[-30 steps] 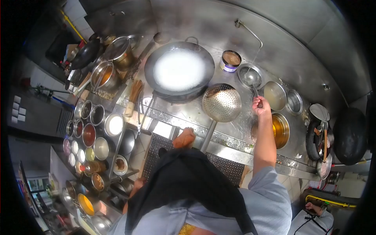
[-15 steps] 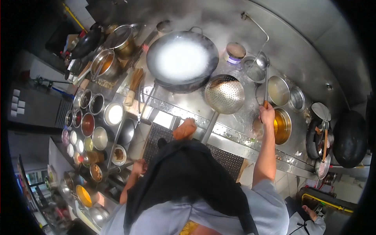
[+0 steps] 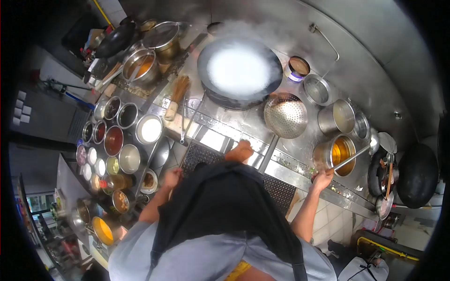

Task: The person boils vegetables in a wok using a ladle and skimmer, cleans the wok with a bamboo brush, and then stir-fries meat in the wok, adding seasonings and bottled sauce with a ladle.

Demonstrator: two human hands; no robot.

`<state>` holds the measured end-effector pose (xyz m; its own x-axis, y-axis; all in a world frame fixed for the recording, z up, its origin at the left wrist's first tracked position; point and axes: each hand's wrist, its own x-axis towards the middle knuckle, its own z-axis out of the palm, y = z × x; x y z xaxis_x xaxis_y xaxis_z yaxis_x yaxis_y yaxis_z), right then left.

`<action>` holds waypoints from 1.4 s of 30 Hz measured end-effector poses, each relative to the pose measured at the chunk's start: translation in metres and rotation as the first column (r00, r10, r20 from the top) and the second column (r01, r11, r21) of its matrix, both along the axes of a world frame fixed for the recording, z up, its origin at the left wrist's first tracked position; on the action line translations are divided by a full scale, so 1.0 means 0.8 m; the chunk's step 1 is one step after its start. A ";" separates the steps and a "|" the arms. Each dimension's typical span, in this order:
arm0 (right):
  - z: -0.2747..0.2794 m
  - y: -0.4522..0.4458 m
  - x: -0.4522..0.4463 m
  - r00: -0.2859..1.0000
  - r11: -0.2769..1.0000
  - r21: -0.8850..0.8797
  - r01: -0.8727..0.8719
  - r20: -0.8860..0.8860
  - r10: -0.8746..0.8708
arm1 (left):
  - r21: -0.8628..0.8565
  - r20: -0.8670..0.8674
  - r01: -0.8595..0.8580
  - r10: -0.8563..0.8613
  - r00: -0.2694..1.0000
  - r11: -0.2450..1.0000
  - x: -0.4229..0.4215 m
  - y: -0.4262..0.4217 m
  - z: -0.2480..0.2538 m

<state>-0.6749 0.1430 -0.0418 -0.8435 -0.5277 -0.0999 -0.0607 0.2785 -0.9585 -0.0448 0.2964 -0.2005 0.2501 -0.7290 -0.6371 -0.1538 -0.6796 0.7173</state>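
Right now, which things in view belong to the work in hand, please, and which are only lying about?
Likely in use:
ladle, held by the right hand
steaming wok

Seemingly just lying about:
bristle brush
perforated strainer, which no hand touches
black pan at far right

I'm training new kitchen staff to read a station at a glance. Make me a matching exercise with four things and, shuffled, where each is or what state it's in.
1. wok
2. strainer
3. right hand
4. bristle brush

A. gripping the ladle
B. left of the large steaming vessel
C. steaming, white inside
D. metal, dotted with holes

Pairs: 1-C, 2-D, 3-A, 4-B
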 end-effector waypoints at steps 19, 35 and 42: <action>-0.050 0.058 0.058 0.915 0.997 -0.024 0.068 0.400 -0.053 | -0.277 0.176 0.501 -0.470 0.865 0.820 0.148 -0.155 0.099; -0.326 0.508 0.333 0.729 0.376 0.629 -0.680 0.526 0.437 | -0.012 0.241 0.802 -0.777 0.582 0.597 0.160 -0.131 0.059; -0.314 0.404 0.259 0.711 0.560 0.451 -0.695 0.545 0.443 | 0.123 0.066 0.620 -0.629 0.774 0.775 0.146 -0.085 0.015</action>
<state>-0.4681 0.4662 -0.2930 -0.2228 -0.5993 -0.7689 -0.1358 0.8001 -0.5842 0.0722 0.2286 -0.1886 -0.1763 -0.6883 -0.7037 -0.6323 -0.4687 0.6169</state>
